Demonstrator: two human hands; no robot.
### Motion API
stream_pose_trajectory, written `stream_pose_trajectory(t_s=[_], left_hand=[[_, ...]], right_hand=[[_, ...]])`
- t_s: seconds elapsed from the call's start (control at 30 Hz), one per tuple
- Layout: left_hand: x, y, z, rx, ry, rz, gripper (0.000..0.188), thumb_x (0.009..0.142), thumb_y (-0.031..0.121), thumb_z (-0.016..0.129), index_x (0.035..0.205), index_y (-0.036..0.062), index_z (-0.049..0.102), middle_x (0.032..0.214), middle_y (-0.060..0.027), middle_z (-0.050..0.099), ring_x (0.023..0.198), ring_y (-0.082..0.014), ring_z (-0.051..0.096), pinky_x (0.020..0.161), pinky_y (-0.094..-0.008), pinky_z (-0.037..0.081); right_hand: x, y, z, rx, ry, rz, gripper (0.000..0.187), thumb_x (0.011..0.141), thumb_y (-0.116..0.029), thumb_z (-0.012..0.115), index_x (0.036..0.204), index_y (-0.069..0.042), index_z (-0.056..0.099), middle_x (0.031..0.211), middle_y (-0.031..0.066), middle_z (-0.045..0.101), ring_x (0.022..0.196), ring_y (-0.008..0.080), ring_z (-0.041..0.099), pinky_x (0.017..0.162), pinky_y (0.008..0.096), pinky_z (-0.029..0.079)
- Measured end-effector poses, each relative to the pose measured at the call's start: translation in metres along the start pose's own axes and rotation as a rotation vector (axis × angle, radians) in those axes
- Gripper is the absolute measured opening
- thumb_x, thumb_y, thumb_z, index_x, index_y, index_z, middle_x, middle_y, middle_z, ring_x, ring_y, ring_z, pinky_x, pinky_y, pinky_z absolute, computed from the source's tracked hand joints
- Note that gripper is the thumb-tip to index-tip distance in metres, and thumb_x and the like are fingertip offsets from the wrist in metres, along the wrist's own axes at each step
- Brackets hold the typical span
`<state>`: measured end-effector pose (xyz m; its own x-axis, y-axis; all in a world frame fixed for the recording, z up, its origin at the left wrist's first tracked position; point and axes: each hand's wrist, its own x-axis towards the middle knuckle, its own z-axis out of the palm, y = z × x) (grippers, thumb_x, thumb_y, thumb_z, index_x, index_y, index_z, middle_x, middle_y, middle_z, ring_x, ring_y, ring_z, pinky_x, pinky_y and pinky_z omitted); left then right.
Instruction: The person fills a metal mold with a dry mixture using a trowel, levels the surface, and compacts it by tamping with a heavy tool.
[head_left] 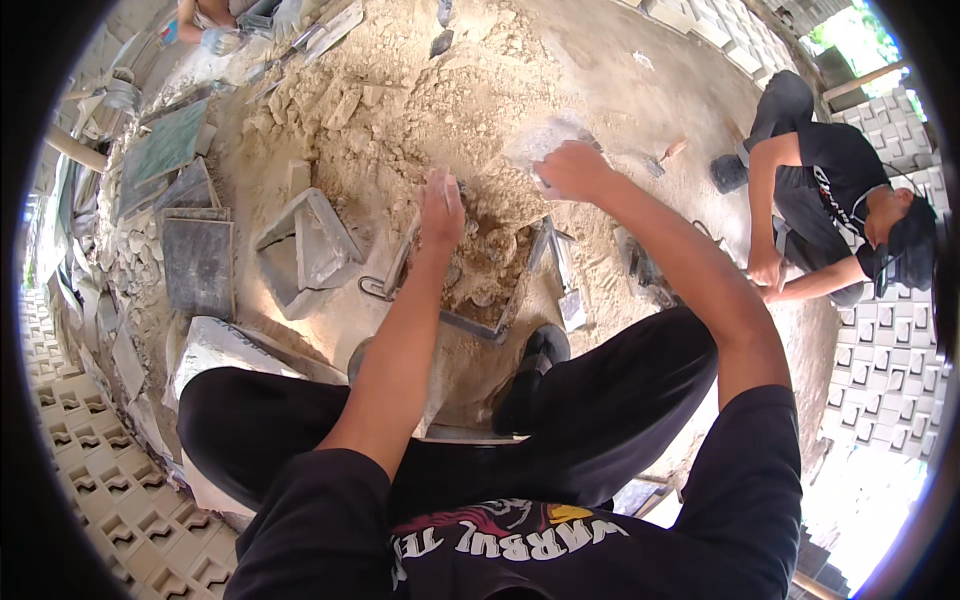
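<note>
My right hand [574, 172] is closed on a pale, dusty, baglike bundle [548, 138], blurred at its edges, above the heap of tan powdery material. To its left, my left hand [440, 212] is seen edge-on, its fingers stretched out and dusty, beside the left side of a metal mould frame [478, 327]. Crumbly tan material [485, 262] partly fills the frame, which lies on the ground between my feet. A wire loop handle [374, 288] sticks out at the frame's left.
A pale triangular block [318, 243] and dark flat plates [198, 262] lie left. A trowel [656, 165] rests to the right. One person [845, 180] crouches at right; another person's gloved hand [220, 41] shows at far left. Stacked pale blocks [890, 360] line the sides.
</note>
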<state>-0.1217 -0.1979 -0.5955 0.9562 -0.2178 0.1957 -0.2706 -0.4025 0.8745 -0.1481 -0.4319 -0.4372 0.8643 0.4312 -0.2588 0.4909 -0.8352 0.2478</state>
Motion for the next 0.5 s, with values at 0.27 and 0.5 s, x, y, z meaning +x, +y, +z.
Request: stream_pose_trajectory(t_s=[0.27, 0.5], left_hand=[[-0.045, 0.008, -0.007, 0.333, -0.197, 0.154, 0.063, 0.103, 0.039, 0.028, 0.149, -0.0039, 0.023, 0.155, -0.0224, 0.027, 0.145, -0.0339, 0.023, 0.120, -0.0442, 0.014], [-0.075, 0.031, 0.003, 0.658, -0.499, 0.585, 0.067, 0.102, 0.043, 0.030, 0.152, 0.0014, 0.016, 0.159, -0.0160, 0.019, 0.148, -0.0311, 0.016, 0.121, -0.0459, 0.009]], right_hand=[[-0.014, -0.098, -0.047, -0.342, -0.097, 0.001, 0.008, 0.086, -0.011, 0.063, 0.080, -0.008, 0.066, 0.068, 0.0049, 0.066, 0.063, 0.0158, 0.060, 0.068, 0.0307, 0.046], [-0.049, -0.055, -0.055, -0.053, -0.216, 0.423, 0.014, 0.088, -0.017, 0.063, 0.090, -0.004, 0.066, 0.072, 0.0082, 0.067, 0.070, 0.0175, 0.065, 0.067, 0.0370, 0.050]])
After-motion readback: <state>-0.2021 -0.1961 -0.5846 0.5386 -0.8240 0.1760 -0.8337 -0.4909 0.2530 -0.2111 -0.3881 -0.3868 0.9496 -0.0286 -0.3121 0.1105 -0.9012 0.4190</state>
